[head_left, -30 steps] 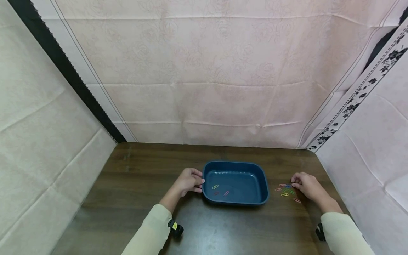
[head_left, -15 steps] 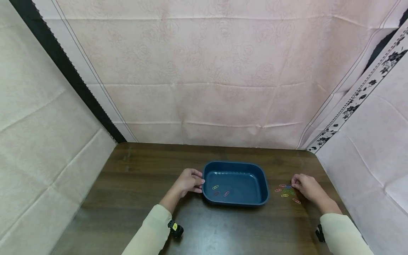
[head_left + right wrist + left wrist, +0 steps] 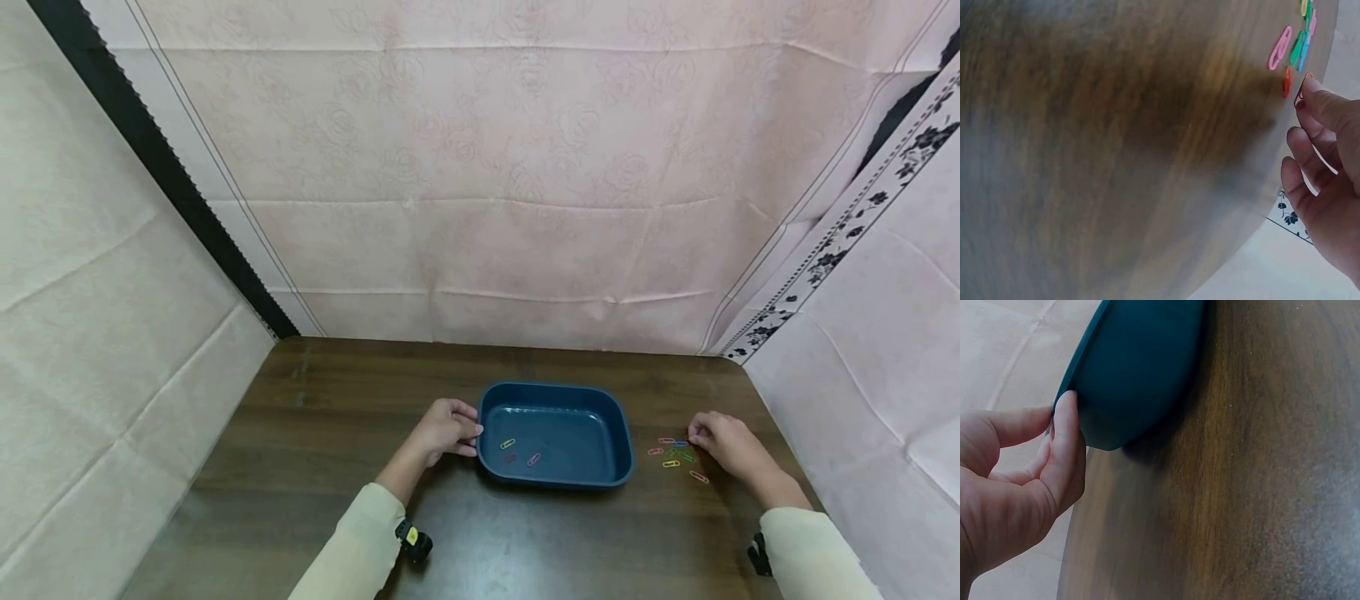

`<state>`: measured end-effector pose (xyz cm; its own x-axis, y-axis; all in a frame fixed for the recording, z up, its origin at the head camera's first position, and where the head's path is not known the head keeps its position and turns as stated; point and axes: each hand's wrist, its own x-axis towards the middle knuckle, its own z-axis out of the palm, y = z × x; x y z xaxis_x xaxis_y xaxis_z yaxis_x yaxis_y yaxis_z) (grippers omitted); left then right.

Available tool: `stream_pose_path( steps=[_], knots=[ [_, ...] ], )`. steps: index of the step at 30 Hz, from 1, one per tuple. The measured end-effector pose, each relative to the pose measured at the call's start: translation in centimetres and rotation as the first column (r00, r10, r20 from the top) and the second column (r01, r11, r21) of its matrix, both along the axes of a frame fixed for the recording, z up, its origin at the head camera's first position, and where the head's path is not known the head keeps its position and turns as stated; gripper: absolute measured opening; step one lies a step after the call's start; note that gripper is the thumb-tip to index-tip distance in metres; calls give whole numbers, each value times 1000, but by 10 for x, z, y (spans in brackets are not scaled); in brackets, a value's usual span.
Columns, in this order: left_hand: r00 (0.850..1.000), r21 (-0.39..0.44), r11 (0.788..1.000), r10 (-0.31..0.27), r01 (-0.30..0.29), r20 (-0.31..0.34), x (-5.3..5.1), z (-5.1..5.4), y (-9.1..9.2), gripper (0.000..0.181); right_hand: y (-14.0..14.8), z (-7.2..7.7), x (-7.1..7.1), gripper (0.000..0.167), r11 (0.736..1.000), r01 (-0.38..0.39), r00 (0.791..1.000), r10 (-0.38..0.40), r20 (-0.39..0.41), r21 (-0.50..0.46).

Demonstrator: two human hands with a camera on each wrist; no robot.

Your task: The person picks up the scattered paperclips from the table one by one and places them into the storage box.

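On the right side of the glossy brown wooden table (image 3: 247, 467), the right hand (image 3: 726, 446) is pinching a slim red looped paper clip (image 3: 1300, 92) between thumb and index fingertip, its loop protruding past the tips, just beside the loose multicoloured paper clips (image 3: 679, 443). Such a clip should be proving very light, springy rather than fragile, and perhaps slippery, calling for a fingertip pinch on its wire. Near the table's middle, the left hand (image 3: 442, 429) is clamping the left rim of the dark-blue rectangular tray (image 3: 577, 446), probably light, stiff plastic, between thumb and fingers.
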<state>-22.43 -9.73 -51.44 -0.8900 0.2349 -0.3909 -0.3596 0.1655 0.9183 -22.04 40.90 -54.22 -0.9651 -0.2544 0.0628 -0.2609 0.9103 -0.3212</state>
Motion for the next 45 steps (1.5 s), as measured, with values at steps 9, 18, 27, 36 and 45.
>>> stream_pose_path(
  steps=[9, 18, 27, 36, 45],
  knots=[
    [1000, 1, 1000, -7, 7, -6, 2, 2, 1, 29, -7, 11, -1, 17, 999, -28, 999, 26, -44, -41],
    [1000, -13, 1000, -11, 11, -17, 5, 1, -1, 29, -27, 25, -2, 14, 995, -46, 995, 39, -90, -86],
    [1000, -10, 1000, -19, 19, -21, 6, -1, -1, 29, -49, 37, -3, 10, 990, -83, 993, 73, -88, -117],
    [1000, -10, 1000, -16, 16, -21, 4, 1, 0, 28, -67, 52, -7, 9, 982, -138, 986, 124, -109, -131],
    [1000, -6, 1000, -22, 21, -21, 1, 2, -1, 30, -84, 66, -9, 11, 971, -199, 975, 183, -124, -132]
  ],
)
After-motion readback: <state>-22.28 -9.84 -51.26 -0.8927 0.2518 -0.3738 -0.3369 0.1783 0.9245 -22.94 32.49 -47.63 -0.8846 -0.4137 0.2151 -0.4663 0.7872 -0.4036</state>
